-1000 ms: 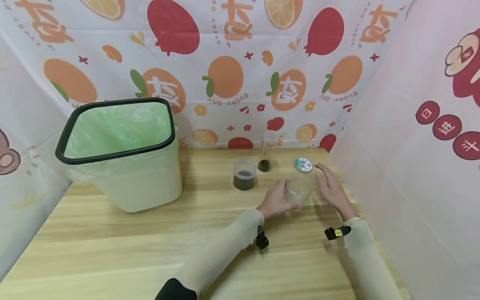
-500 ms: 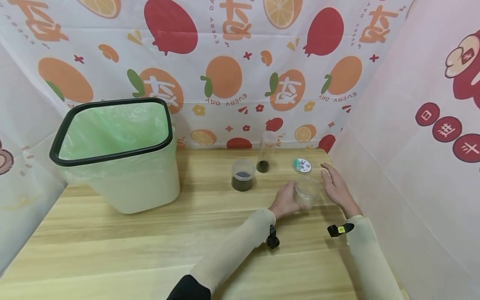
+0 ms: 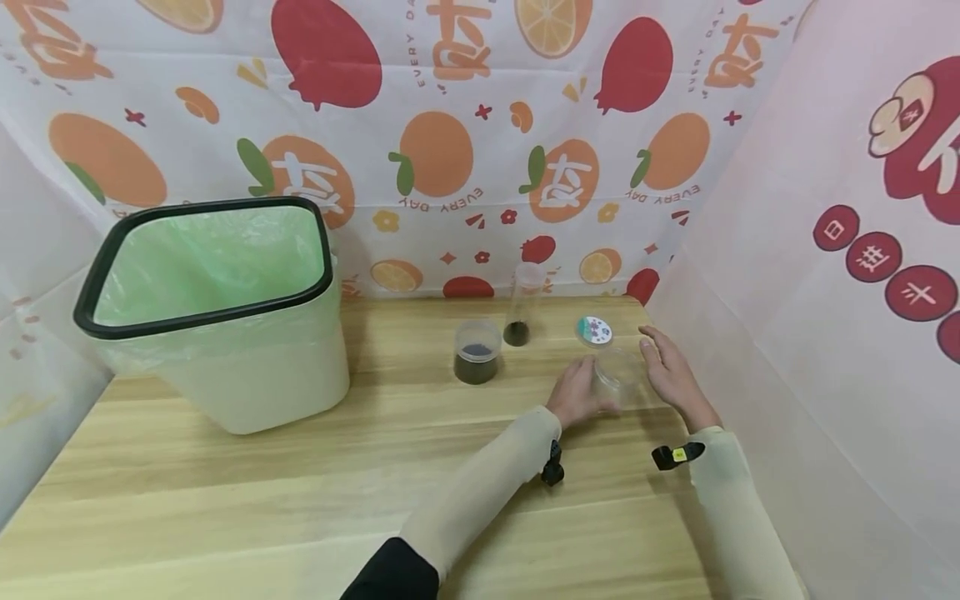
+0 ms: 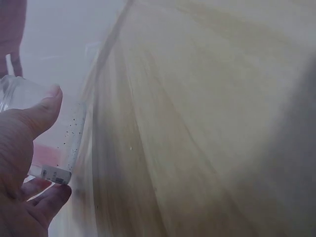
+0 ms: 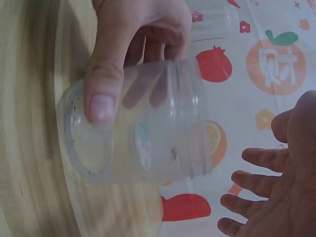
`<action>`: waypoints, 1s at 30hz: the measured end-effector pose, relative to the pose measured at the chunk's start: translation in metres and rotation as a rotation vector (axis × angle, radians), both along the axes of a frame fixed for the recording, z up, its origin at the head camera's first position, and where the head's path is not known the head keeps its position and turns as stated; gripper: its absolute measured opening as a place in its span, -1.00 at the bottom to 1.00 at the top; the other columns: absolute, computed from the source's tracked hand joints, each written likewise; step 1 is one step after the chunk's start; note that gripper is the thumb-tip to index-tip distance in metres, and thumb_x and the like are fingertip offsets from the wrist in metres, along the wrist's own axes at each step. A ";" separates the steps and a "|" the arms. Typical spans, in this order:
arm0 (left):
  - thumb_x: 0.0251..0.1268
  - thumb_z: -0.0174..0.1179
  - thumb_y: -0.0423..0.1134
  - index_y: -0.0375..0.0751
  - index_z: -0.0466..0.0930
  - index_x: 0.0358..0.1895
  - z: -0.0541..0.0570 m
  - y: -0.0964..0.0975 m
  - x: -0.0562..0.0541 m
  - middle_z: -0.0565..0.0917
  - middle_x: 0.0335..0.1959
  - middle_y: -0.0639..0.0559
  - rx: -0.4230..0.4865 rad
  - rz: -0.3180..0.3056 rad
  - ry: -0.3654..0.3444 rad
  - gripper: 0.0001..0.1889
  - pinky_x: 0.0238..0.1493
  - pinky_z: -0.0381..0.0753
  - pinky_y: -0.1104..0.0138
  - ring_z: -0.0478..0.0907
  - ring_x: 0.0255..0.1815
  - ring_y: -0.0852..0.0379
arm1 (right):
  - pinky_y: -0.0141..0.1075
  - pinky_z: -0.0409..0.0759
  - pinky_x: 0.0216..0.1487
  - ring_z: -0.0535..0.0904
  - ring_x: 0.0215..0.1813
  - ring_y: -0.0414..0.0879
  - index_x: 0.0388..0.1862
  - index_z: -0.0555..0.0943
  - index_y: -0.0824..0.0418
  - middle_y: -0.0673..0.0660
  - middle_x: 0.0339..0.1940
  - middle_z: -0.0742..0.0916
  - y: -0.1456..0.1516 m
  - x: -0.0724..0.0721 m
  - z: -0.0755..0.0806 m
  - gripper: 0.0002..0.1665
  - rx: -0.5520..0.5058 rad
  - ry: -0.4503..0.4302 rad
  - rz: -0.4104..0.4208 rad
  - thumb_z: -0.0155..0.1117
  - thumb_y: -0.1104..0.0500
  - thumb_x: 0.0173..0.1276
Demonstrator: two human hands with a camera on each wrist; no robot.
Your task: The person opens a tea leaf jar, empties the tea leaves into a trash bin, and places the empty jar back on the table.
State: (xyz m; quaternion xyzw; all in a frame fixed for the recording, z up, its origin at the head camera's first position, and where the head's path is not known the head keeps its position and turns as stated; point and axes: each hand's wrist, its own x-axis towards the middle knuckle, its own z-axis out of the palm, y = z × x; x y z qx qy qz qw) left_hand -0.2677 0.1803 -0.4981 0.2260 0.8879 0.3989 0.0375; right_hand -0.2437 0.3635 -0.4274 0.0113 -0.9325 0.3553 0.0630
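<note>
My left hand (image 3: 579, 392) grips a clear plastic jar (image 5: 126, 160) by its side, thumb on one face and fingers round the other. Dark specks cling to the inside near the jar's base, and a small barcode label (image 4: 56, 174) shows in the left wrist view. The jar's threaded mouth has no lid on it. My right hand (image 3: 677, 379) is held just right of the jar, fingers spread and apart from it, palm toward the mouth in the right wrist view. Behind the jar, a round lid (image 3: 595, 331) with a teal and white patterned top lies on the table.
Left of the hands stands a clear tub (image 3: 477, 360) partly filled with dark grains. Behind it is a tall clear tube (image 3: 522, 304) with dark grains at the bottom. A lined green bin (image 3: 247, 367) stands at the left. Printed cloth (image 3: 450, 233) borders the table's back and right.
The left hand has carried the jar a little to the right across the table. The right hand has also shifted slightly right, its fingers still spread. The camera view has turned slightly.
</note>
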 end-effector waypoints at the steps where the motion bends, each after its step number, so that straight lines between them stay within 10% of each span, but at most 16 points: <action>1: -0.07 0.59 0.14 -0.14 0.31 0.45 -0.001 0.001 0.000 0.60 0.27 -0.07 -0.007 0.001 0.007 0.00 0.32 0.59 0.21 0.58 0.26 0.01 | 0.27 0.04 0.61 0.08 0.64 0.37 0.59 0.18 0.31 0.41 0.61 0.26 0.000 0.000 0.000 -0.31 -0.003 0.000 0.000 -0.33 -0.08 0.70; 18: -0.12 0.60 0.16 -0.09 0.39 0.31 -0.007 0.010 0.001 0.63 0.10 -0.01 -0.073 0.068 0.016 -0.10 0.12 0.67 0.26 0.62 0.07 0.06 | 0.29 0.06 0.60 0.07 0.65 0.37 0.61 0.15 0.26 0.39 0.63 0.23 -0.007 0.004 0.003 -0.28 -0.009 -0.013 0.007 -0.36 -0.14 0.70; 30: -0.22 0.60 0.29 -0.19 0.13 0.55 0.002 -0.011 0.002 0.49 0.38 -0.12 -0.145 -0.012 0.016 0.26 0.46 0.46 0.17 0.48 0.36 -0.02 | 0.30 0.05 0.60 0.07 0.64 0.38 0.60 0.14 0.32 0.42 0.62 0.24 -0.012 -0.003 0.011 -0.30 0.006 0.022 0.012 -0.31 -0.09 0.70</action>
